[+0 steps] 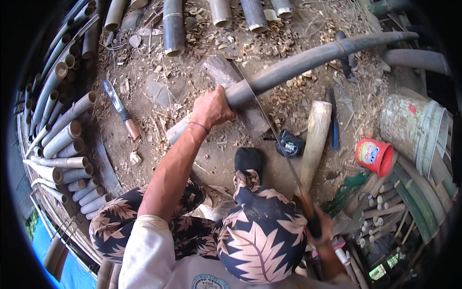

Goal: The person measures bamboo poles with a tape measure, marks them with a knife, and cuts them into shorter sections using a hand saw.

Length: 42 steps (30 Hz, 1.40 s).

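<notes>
My left hand [211, 107] is closed around the near end of a long grey bamboo pole [298, 67], which slants up to the far right. The pole rests across a wooden block [220, 70] on the ground. In my right hand [324, 230], at the lower right, is the handle of a handsaw [289, 163]. Its long thin blade crosses the pole just right of my left hand. My right fingers are partly hidden behind the handle. A short pale bamboo piece [316, 130] and a black tape measure [290, 144] lie beside the blade.
A knife [115, 100] lies at left, near stacked bamboo tubes [62, 132]. On the right are a blue-handled tool [335, 132], a red tub [376, 158] and a dirty white bucket [403, 129]. Cut bamboo [173, 29] lines the far side; shavings litter the dirt.
</notes>
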Tool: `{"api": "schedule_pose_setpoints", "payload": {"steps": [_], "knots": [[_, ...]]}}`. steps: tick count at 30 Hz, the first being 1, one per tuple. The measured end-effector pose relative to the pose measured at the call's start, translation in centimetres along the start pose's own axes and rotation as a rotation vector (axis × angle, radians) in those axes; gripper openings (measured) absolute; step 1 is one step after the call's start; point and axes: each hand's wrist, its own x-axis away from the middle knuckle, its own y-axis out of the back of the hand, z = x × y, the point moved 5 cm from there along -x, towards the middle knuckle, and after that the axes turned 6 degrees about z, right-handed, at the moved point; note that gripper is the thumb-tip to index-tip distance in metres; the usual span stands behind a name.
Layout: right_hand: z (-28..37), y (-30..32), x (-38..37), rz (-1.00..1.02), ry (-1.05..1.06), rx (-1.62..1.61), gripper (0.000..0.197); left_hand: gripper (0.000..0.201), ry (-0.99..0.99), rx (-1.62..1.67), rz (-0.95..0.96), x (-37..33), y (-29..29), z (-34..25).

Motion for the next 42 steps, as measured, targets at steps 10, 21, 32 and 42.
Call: {"api": "schedule_pose_setpoints", "payload": {"steps": [10,21,32,42], "knots": [[-0.5,-1.2,-5.5,-0.049,0.025,-0.098,0.057,0.056,-0.008,0.002,-0.042,-0.3,0.6,-0.3],[0.9,-5.3,-18.7,-0.224,0.109,-0.231,0.057,0.056,-0.031,-0.011,-0.058,-0.2,0.0,-1.5],[-0.6,-5.2,-16.9,-0.211,0.058,-0.169,0.06,0.053,-0.044,-0.042,-0.106,-0.1,-0.8,-1.9],[0.5,1.0,-3.0,0.003,-0.002,-0.071,0.052,0.051,-0.024,-0.022,-0.062,0.5,-0.4,-0.4]]}}
